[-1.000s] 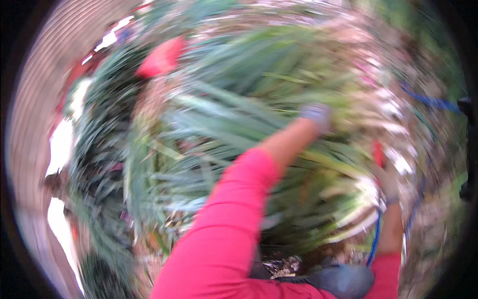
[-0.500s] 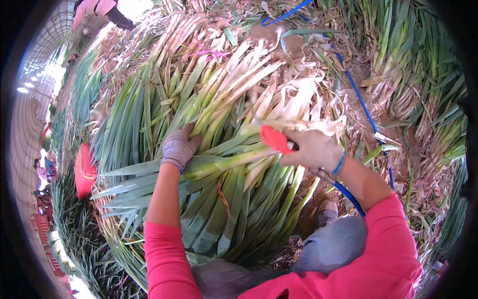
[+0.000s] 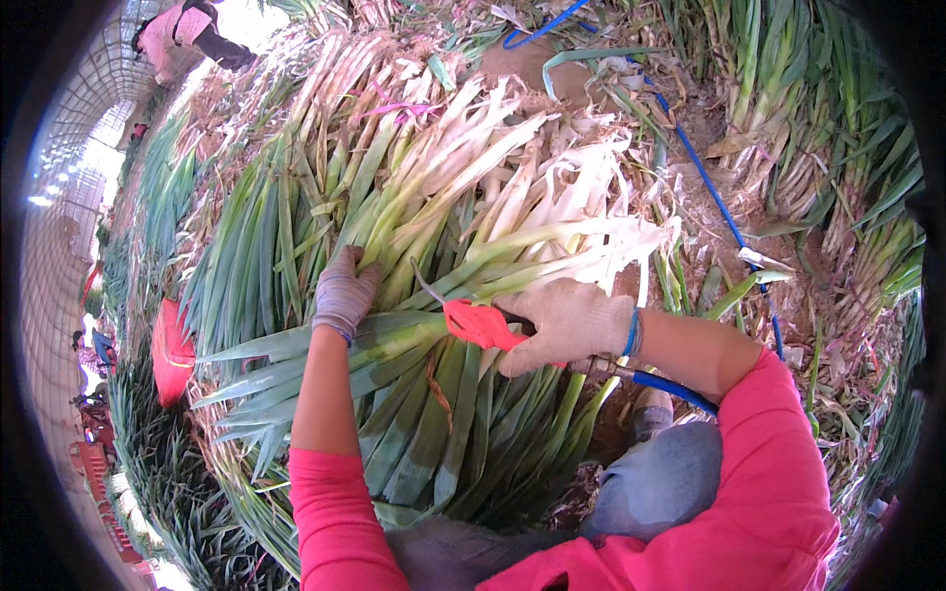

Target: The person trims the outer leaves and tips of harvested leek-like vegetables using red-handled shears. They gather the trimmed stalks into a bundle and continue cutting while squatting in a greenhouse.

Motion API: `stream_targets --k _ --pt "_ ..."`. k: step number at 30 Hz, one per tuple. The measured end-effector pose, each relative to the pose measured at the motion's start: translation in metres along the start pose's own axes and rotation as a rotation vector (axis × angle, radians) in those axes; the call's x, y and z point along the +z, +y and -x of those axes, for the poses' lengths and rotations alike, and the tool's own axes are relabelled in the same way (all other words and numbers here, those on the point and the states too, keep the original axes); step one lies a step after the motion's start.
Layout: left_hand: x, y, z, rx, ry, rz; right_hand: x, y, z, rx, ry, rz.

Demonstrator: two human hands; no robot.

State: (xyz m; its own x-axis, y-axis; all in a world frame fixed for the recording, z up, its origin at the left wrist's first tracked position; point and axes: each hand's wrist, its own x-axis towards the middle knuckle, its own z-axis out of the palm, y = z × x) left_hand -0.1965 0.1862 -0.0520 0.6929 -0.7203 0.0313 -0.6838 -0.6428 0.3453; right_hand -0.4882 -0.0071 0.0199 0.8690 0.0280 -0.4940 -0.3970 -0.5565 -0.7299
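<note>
Note, nearest, a knee [image 3: 660, 478] just beside a blue hose [image 3: 680, 392]. Could snag there if pulled short, then drag the aim aside. Next, observe the right hand [image 3: 576, 320] clenched on a red gun [image 3: 483, 325], with the thin curved nozzle [image 3: 427, 284] directed toward the far left. Could fray the greens if swung low; could strike the left hand [image 3: 345, 294] if allowed to slip left, given the narrow gap between. Find the leeks [image 3: 572, 241] under and beyond the gun, with pale ends to the right and greens to the left. See the left hand set against the leeks, with fingers partly curled; cannot tell from this view whether clenched. Could let stalks slide if pressed too lightly. Farther, record a pink tie [image 3: 399, 106] lying over stalks; could tangle if swept along. To the far right, record a blue line [image 3: 709, 177] across leaf litter, liable to catch a foot. At far left, observe a stooping person [image 3: 182, 34], well apart.
</note>
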Motion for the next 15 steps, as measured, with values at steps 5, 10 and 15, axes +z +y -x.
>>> stream_targets --k 5,10,15 --pt "-0.004 0.000 -0.010 0.006 0.025 0.046 0.011 0.012 -0.023 -0.109 0.065 0.061" --pt "-0.001 -0.019 -0.022 -0.002 0.008 0.087 0.015 0.006 -0.044 -0.116 0.072 0.046" --pt "-0.003 -0.029 -0.029 -0.017 -0.008 0.120 -0.003 0.013 -0.038 -0.023 0.226 0.171"
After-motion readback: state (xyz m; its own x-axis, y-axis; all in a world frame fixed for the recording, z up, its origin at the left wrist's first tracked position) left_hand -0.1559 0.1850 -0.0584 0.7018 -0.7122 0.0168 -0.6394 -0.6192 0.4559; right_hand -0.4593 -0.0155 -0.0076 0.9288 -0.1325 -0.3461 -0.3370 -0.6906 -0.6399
